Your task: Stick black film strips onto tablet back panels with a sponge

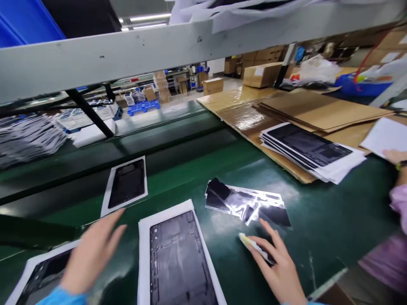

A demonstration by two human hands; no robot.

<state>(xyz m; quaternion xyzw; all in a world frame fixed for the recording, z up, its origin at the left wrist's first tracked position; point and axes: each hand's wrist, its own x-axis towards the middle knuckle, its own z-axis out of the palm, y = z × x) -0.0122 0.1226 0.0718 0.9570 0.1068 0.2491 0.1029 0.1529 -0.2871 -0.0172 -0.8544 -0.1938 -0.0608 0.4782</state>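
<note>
My left hand [95, 250], slightly blurred, hovers over the green work surface with thumb and fingers apart and nothing in them. Below it lies a black moulded panel on a white sheet [41, 275], partly covered by the hand. My right hand [280, 264] pinches a small white piece with a yellowish tip [254, 245]; its exact kind I cannot make out. Just beyond those fingers lie several glossy black film strips [244, 201], overlapping. Between my hands, a black panel with cutouts [181, 258] rests on a stack of white sheets.
Another black panel [129, 182] lies on the belt at left. At right, a stack of panels and sheets [308, 146] sits on cardboard [318, 108]. A co-worker's hand [394, 156] touches a white sheet. A grey beam [159, 51] crosses overhead.
</note>
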